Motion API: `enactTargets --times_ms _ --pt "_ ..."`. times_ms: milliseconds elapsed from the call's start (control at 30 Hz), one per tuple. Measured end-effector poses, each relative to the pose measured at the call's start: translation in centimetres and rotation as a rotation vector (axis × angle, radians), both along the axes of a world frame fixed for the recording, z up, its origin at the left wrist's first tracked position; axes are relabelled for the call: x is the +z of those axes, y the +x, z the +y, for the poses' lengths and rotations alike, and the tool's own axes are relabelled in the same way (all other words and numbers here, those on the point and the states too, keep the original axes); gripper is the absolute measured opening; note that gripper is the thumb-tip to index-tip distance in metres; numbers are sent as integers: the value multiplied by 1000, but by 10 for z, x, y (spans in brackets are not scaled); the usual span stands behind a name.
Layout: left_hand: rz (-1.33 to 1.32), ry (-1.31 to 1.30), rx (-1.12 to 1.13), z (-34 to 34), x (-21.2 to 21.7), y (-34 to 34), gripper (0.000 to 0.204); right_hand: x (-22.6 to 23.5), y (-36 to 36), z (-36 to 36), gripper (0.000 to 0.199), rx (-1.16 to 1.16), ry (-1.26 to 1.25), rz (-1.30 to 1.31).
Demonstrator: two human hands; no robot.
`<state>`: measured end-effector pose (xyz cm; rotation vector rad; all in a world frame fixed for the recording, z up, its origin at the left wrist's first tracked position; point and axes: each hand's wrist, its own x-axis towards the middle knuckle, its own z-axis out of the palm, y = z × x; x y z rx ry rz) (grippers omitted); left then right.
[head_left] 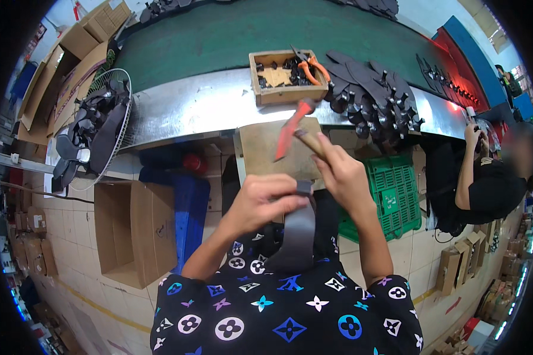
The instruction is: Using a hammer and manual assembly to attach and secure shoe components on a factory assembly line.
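Note:
My left hand (263, 204) is closed round the upper end of a dark grey shoe sole (299, 234), which hangs down in front of my body. A small dark block (304, 187) shows at that end, by my fingertips. In my right hand (343, 177) is a hammer (288, 133) with a red head, gripped by its wooden handle. The hammer head is raised over a tan board (260, 148) at the bench edge, apart from the sole. Beyond it stands a wooden box (290, 93) holding small black pieces, with orange-handled pliers (310, 70) lying across its corner.
Soles with black heels (376, 97) are heaped right of the box on the metal-edged bench (189, 106). A green belt (219, 41) runs behind. At left are a wire basket of soles (124, 118) and a cardboard box (139, 231). A green crate (394, 198) and a co-worker (485, 183) are at right.

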<state>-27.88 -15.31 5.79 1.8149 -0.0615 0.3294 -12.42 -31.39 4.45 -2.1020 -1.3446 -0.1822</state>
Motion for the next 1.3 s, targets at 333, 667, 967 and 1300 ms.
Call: enactTargets --times_ms 333,667,967,1300 --pt "381 -627 -113 -24 39 -33 19 51 -19 -12 38 688 212 771" --pt "426 -697 -238 -23 37 -36 20 41 -14 -16 40 762 132 937" --pt "91 -98 211 -2 13 -19 19 -52 0 6 84 40 -261 -108" --pt "-139 172 419 34 -28 41 20 -93 -7 -49 29 -268 -24 12"
